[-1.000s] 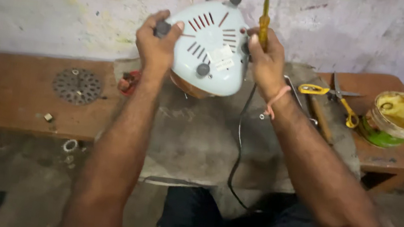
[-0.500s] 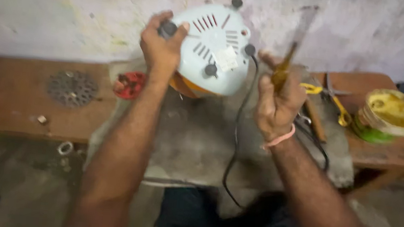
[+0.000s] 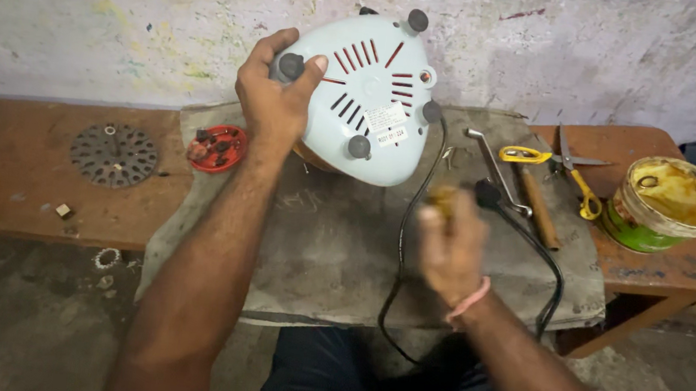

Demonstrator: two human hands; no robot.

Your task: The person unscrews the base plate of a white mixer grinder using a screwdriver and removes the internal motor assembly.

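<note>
A pale blue appliance base [image 3: 375, 103] is tipped up on edge, its underside with red vent slots and grey rubber feet facing me. My left hand [image 3: 276, 97] grips its left rim, thumb beside one foot. My right hand [image 3: 450, 245] is blurred, low and apart from the base, over the grey cloth [image 3: 325, 253]. It is closed around a yellowish screwdriver handle [image 3: 442, 199], and the shaft cannot be made out. A black power cord [image 3: 401, 244] runs from the base down past this hand.
A red lid [image 3: 217, 147] with small parts lies left of the base. A round perforated metal disc [image 3: 114, 154] rests on the wooden bench [image 3: 4, 185]. At right lie a metal tool [image 3: 497, 170], yellow-handled scissors [image 3: 579, 172] and a green tin [image 3: 674, 208] of yellowish paste.
My right hand has left the right side of the base and dropped toward me with the screwdriver. My left hand still holds the base in place.
</note>
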